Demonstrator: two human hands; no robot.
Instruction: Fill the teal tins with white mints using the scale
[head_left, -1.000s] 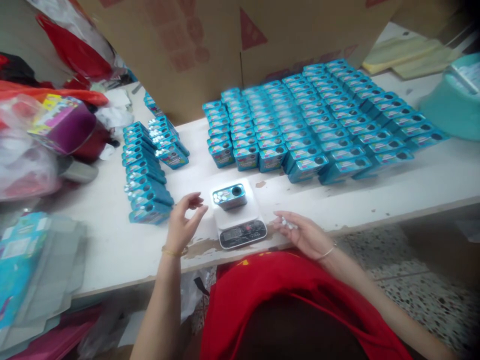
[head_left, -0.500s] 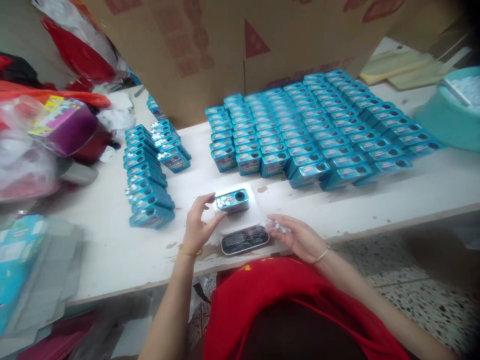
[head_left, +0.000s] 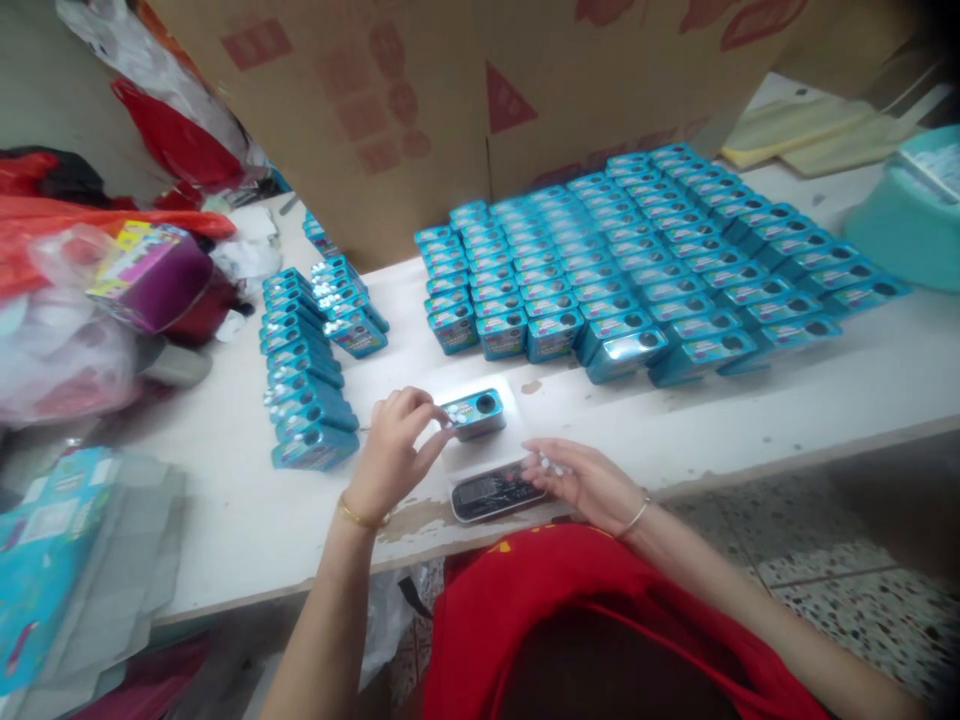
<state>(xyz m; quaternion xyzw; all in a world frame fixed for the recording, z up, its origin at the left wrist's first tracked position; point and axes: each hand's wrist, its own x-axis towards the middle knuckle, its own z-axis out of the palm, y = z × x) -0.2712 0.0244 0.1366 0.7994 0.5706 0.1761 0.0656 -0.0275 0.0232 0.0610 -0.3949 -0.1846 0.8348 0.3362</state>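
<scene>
A blue tin (head_left: pixel 480 420) with a round dark opening in its top rests on a small kitchen scale (head_left: pixel 495 490). Several white tablets (head_left: pixel 459 412) lie on the left part of its top. My left hand (head_left: pixel 405 440) is at that left end, thumb and index finger pinched close together beside the tablets; whether something sits between the fingertips is too blurred to make out. To the right of the scale's black panel, my right hand (head_left: pixel 581 475) is palm up with curled fingers, holding several loose white tablets (head_left: pixel 553 467).
Rows of blue tins (head_left: pixel 615 260) fill the table's back right. Shorter rows of tins (head_left: pixel 307 380) stand at left, some topped with tablets. A large cardboard box (head_left: pixel 420 110) rises behind. A turquoise tub (head_left: pixel 900 230) is at far right, plastic bags (head_left: pixel 67 340) at far left.
My left hand has gone from spanning the tin's left end to a pinch beside the tablets there. My right hand still holds its tablets. The view has shifted slightly.
</scene>
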